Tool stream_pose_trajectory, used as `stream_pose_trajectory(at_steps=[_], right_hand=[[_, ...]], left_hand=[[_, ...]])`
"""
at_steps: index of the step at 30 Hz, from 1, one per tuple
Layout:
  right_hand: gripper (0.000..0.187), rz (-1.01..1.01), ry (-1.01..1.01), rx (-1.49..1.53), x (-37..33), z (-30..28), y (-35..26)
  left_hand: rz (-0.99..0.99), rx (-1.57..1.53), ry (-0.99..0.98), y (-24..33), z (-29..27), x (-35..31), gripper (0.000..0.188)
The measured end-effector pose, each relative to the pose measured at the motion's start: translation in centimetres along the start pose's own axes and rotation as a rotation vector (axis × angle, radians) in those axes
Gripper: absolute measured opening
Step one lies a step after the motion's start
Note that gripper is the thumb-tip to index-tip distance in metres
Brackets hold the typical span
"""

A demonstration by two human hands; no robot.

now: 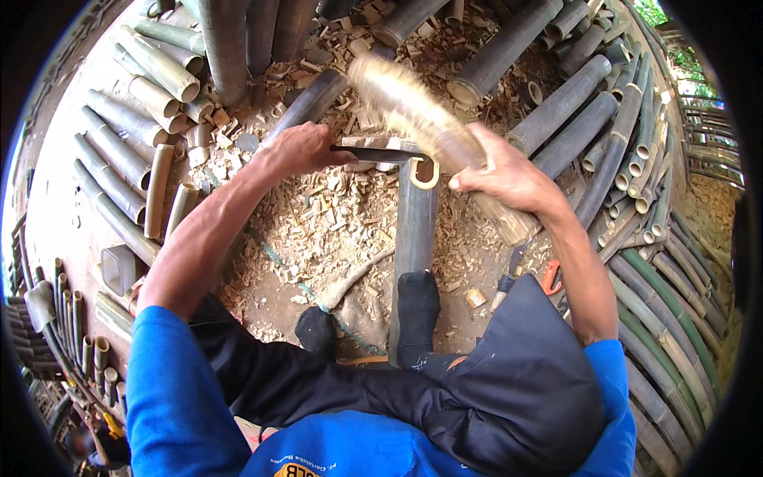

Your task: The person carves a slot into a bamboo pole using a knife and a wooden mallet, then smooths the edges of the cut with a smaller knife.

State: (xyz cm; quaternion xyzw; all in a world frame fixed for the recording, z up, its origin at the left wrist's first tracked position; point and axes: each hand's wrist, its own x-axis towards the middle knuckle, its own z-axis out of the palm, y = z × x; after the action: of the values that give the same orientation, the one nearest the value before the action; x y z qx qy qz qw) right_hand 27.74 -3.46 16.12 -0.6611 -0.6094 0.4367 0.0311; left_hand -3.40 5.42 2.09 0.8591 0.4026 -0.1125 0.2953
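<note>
Blue shirt nearer than bamboo. Gripping knife across its rim in left hand, club in right hand; could skid if misstruck.

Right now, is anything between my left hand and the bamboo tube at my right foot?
Only the dark blade held in your left hand, which spans the gap to the open end of the bamboo tube. Nothing else visible is between; the wood chips lie below.

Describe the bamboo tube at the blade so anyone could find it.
Start at the pale shavings in the picture's middle. There, a grey bamboo tube stretches beyond the right black sock. Unlike its neighbours, it has a dark blade at its C-shaped rim.
</note>
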Motion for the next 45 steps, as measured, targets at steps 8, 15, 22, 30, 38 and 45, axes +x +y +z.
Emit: stream_pose_trajectory(at_steps=[8,15,22,30,38,45], right_hand=[[0.090,-0.078,0.160,0.759,-3.4,-1.3,2.8],[0.099,-0.126,0.300,0.494,-4.1,-0.2,5.7],[0.080,-0.156,0.402,0.208,-5.5,0.9,4.2],[0.073,-0.244,0.450,0.202,-5.6,2.1,5.3],[0.071,-0.264,0.490,0.122,-6.1,2.5,5.6],[0.056,0.093,0.199,0.022,-4.7,0.0,3.5]], left_hand=[[0.403,0.108,0.212,3.9,3.2,-4.4,0.060],[-0.009,-0.045,0.150,5.1,0.7,0.1,0.060],[-0.052,-0.147,0.199,5.8,0.6,-0.2,0.060],[0.034,-0.058,0.185,5.3,0.1,0.4,0.060],[-0.044,-0.028,0.167,6.0,0.5,0.7,0.063],[-0.036,-0.015,0.152,4.2,0.9,0.7,0.064]])
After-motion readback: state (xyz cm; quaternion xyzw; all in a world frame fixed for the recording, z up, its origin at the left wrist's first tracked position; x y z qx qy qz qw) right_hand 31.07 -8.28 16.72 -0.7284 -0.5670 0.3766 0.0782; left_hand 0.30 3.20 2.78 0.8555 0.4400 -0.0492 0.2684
